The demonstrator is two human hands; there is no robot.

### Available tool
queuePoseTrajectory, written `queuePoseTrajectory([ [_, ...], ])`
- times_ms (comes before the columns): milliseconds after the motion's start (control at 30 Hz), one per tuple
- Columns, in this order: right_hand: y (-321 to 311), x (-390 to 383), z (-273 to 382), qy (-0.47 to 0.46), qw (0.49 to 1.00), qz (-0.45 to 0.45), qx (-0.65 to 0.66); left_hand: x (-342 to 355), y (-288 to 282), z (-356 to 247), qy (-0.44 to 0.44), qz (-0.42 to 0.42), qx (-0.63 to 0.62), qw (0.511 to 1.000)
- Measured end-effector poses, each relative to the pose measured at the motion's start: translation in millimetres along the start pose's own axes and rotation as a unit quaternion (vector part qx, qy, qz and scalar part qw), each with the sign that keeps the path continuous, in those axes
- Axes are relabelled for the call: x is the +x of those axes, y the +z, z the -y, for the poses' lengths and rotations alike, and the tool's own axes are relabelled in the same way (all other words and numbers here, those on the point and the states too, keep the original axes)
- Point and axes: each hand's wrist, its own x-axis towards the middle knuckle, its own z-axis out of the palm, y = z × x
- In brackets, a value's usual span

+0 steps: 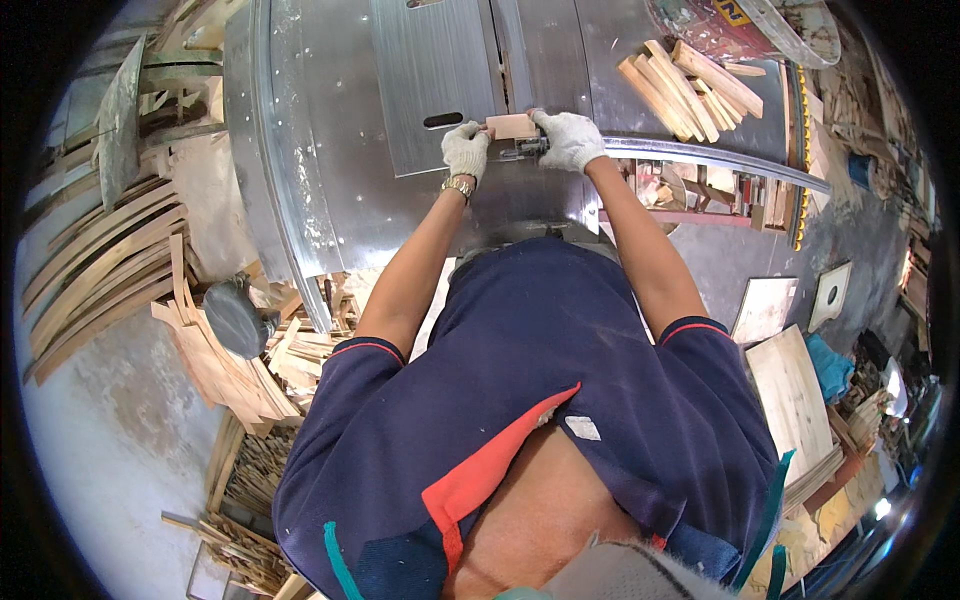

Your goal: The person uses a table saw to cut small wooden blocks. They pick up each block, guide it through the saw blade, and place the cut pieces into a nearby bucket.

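A small pale wooden block (512,126) lies on the grey metal machine table (350,130), just in front of a long dark slot. My left hand (465,151), in a white knitted glove, pinches its left end with the fingertips. Gloved the same way, my right hand (571,142) grips the block's right end. Right below the block, against the right palm, sits a small metal fixture (526,149); part of it is hidden by that hand.
A pile of wooden strips (690,90) lies at the table's far right, beside a red bucket (715,30). A metal rail (710,154) runs right. Curved wooden slats (105,265) are stacked at left, near a dark round object (236,318). Boards (795,400) lean at lower right.
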Motion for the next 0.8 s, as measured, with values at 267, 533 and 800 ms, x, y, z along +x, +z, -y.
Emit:
queuePoseTrajectory([
  [267,-37.6,55.9,-15.4,-0.015,0.999,-0.039,0.009,66.6,0.2,-34.8,-0.009,-0.019,-0.035,0.999],
  [533,-69.8,98.6,-24.7,-0.008,0.999,-0.034,-0.004,120.3,10.9,-46.8,-0.059,-0.043,-0.047,0.996],
  [800,-89.6,131.1,-37.8,-0.011,0.999,-0.043,-0.015,157.7,13.4,-63.5,-0.057,-0.039,-0.066,0.995],
])
